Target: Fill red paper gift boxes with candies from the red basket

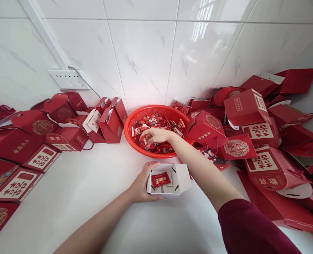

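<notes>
My left hand grips the side of an open gift box on the white counter, white inside, with one red candy packet lying in it. My right hand reaches into a red plastic basket full of red wrapped candies, its fingers curled down around some of them at the near left of the pile.
Folded and assembled red gift boxes are heaped at the right against the tiled wall. More red boxes and flat cartons lie at the left. A white power strip is fixed to the wall above them.
</notes>
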